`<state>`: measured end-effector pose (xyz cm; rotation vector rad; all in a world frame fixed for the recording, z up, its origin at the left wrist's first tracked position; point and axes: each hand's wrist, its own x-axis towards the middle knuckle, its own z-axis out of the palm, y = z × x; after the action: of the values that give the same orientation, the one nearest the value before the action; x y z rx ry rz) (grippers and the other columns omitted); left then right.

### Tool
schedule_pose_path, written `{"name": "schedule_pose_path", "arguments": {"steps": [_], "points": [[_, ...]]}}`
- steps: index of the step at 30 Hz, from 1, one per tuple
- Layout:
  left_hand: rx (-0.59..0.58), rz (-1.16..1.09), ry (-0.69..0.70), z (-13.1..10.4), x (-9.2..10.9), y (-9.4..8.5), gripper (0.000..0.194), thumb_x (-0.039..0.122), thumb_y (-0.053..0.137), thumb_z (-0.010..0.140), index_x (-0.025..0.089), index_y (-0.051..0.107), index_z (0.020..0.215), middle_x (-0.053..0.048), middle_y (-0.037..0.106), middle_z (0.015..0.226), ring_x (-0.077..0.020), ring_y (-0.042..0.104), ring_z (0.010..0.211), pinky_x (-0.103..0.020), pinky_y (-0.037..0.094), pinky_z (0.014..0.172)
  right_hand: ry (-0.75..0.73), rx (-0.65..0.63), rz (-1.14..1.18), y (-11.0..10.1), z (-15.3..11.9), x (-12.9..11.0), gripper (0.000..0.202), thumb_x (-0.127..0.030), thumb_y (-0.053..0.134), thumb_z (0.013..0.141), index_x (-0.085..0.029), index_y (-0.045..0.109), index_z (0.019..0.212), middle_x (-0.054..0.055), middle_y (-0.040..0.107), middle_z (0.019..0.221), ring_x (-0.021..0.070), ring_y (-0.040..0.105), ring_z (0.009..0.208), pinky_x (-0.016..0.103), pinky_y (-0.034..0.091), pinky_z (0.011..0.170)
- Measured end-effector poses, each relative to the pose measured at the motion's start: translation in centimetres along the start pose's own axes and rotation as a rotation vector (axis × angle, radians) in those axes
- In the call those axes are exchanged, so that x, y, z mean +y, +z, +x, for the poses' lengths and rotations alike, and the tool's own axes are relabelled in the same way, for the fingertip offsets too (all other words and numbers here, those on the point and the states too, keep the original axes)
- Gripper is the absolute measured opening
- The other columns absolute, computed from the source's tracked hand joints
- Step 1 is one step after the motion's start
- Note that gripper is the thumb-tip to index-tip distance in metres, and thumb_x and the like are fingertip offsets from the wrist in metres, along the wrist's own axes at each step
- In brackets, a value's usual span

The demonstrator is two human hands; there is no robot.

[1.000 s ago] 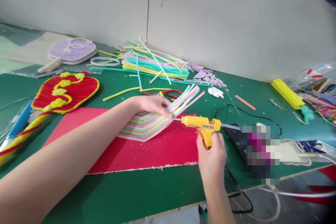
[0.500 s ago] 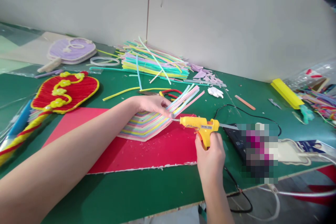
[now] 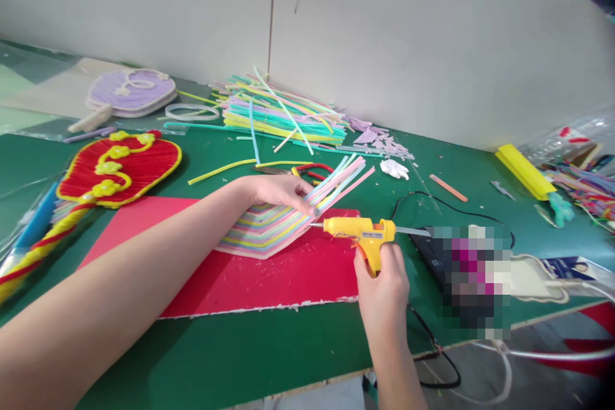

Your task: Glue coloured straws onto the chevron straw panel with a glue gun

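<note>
My left hand (image 3: 288, 194) grips a panel of pastel pipe cleaners (image 3: 266, 243), laid side by side and bent into a V. Their loose ends fan out past my thumb to the upper right. In my right hand (image 3: 385, 278) is a yellow hot glue gun (image 3: 360, 229), fingers wrapped round its handle. Its nozzle points left and meets the panel's right edge, just below my left thumb. A clear glue stick (image 3: 413, 231) sticks out of the gun's back. Beneath the panel lies a red board (image 3: 288, 282) with a ragged white front edge.
Behind my hands are red-handled pliers (image 3: 314, 171) and a heap of pipe cleaners (image 3: 283, 118). A red fan (image 3: 122, 170) and a purple fan (image 3: 132, 93) lie left. At right are a phone (image 3: 427, 253), partly blurred out, a black cord (image 3: 456, 205) and a yellow folded piece (image 3: 526, 172).
The glue gun in my right hand has moved slightly left and down, along the panel's edge. My left hand and the pipe cleaners have stayed in place.
</note>
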<state>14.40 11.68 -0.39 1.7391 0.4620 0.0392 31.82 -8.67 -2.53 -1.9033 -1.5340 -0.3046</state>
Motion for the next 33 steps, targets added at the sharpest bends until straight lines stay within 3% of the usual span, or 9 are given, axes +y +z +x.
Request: {"name": "schedule_pose_path", "arguments": {"steps": [33], "points": [[0.009, -0.011, 0.008, 0.05, -0.14, 0.00, 0.030, 0.045, 0.077, 0.063, 0.018, 0.069, 0.074, 0.005, 0.060, 0.066, -0.0124, 0.048, 0.066, -0.023, 0.033, 0.062, 0.084, 0.082, -0.008, 0.06, 0.57, 0.15, 0.009, -0.027, 0.054, 0.086, -0.018, 0.054, 0.089, 0.006, 0.055, 0.081, 0.0213, 0.060, 0.077, 0.031, 0.048, 0.066]]}}
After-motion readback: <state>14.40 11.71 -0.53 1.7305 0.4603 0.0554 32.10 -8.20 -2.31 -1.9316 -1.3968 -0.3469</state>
